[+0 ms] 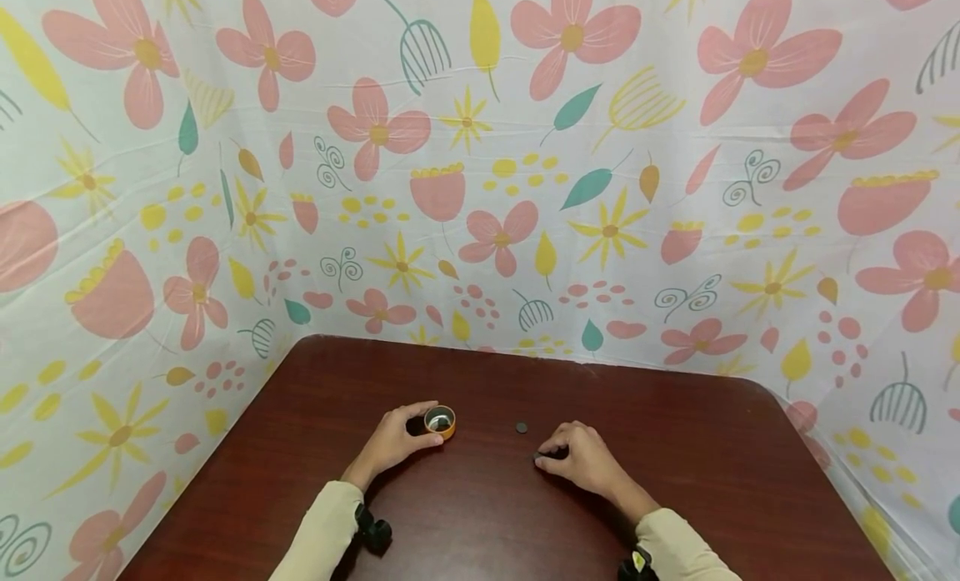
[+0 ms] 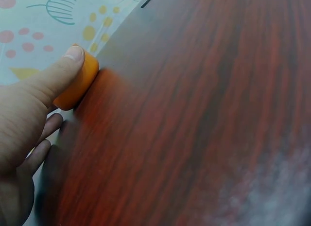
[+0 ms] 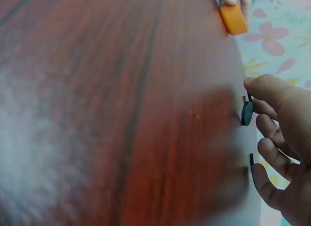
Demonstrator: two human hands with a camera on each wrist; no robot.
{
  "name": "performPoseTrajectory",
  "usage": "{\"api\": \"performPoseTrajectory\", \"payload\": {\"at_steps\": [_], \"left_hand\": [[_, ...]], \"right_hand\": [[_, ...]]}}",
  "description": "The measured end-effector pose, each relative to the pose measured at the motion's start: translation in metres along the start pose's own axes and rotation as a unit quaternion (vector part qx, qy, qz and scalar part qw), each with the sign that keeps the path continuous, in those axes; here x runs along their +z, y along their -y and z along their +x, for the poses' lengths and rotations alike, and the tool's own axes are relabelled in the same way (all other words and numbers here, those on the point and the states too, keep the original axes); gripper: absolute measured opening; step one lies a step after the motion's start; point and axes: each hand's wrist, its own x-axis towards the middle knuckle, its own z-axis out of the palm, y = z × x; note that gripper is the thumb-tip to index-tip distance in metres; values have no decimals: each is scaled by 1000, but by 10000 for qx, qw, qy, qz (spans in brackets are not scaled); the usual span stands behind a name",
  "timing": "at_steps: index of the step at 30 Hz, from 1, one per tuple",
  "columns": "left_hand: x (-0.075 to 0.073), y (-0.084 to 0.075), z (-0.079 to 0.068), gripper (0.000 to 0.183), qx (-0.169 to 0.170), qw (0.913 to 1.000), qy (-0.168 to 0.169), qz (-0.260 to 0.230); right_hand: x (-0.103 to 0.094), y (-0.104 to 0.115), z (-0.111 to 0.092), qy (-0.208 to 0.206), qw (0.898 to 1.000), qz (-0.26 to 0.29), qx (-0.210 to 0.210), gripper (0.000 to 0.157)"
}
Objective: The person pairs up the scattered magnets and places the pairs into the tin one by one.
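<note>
My left hand grips a small round orange tin on the table, thumb and fingers on either side of its wall. The tin's top is uncovered and shows a silvery inside with a dark patch. In the left wrist view the thumb lies along the tin's orange side. My right hand pinches a small dark disc with its thumb and fingertips. Dark round pieces show by those fingers in the right wrist view. Another dark disc lies flat between the hands.
The dark red wooden table has rounded far corners. Behind it and along its sides hangs a white cloth with pink, yellow and teal flower prints. Black bands with small devices are strapped to both wrists over pale sleeves.
</note>
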Motion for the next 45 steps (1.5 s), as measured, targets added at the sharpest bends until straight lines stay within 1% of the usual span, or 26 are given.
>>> {"api": "performPoseTrajectory", "payload": {"at_steps": [4, 13, 23, 29, 35, 39, 45], "left_hand": [[0, -1, 0, 70, -27, 10000, 14, -49], [0, 0, -1, 70, -42, 10000, 7, -60], [-1, 0, -1, 71, -80, 9999, 18, -97], [0, 0, -1, 70, -137, 9999, -3, -96], [0, 1, -1, 71, -120, 9999, -9, -85], [1, 1, 0, 71, -101, 9999, -10, -91], [0, 1, 0, 70, -107, 9999, -19, -94]], "right_hand": [[-5, 2, -1, -53, 10000, 28, -29, 8], [-11, 1, -5, -184, 9997, -144, -74, 7], [-13, -1, -2, -253, 9997, 11, -67, 8], [-14, 4, 5, -374, 9989, 127, -249, 9], [-11, 9, 15, -467, 9976, 306, -399, 12], [-9, 15, 24, -567, 9964, 391, -485, 11], [-5, 26, 41, -630, 9934, 582, -760, 10]]}}
